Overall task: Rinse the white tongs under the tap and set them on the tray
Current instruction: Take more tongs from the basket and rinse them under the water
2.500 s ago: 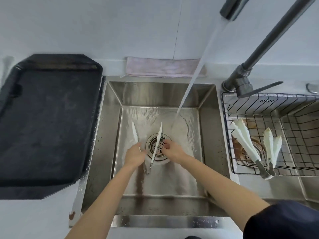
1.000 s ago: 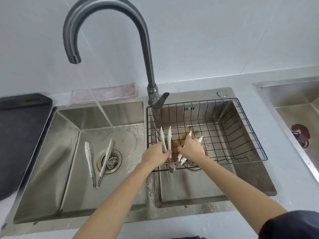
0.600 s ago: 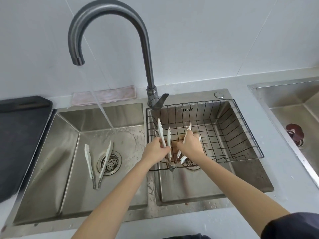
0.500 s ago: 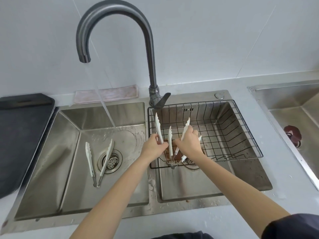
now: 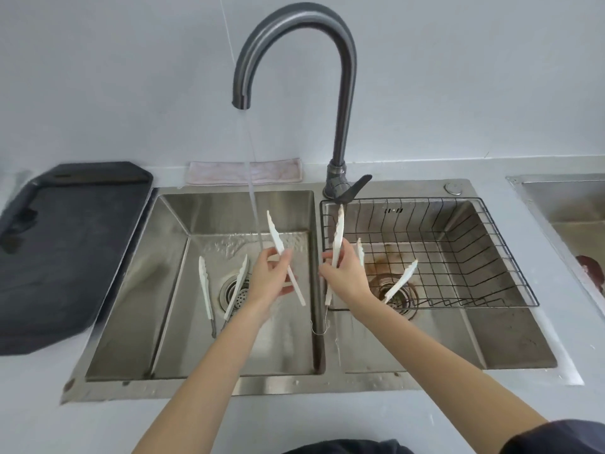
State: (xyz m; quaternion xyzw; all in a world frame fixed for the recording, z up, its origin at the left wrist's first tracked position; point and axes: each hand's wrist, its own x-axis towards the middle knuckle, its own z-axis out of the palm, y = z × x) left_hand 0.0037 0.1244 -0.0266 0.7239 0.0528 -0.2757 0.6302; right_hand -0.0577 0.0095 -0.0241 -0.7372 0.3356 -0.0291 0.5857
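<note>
While water runs from the tap [image 5: 294, 60] into the left sink basin [image 5: 170, 290], the black tray [image 5: 65, 250] sits off at 9 o'clock with no tongs on it. Both hands share one pair of white tongs [image 5: 337, 244], spread wide over the divider: left hand [image 5: 271, 280] pinches one arm, right hand [image 5: 343, 276] curls round the other. Another pair [image 5: 222, 290] lies by the left drain, and a third [image 5: 399, 283] in the wire basket [image 5: 458, 257] at 3 o'clock.
</note>
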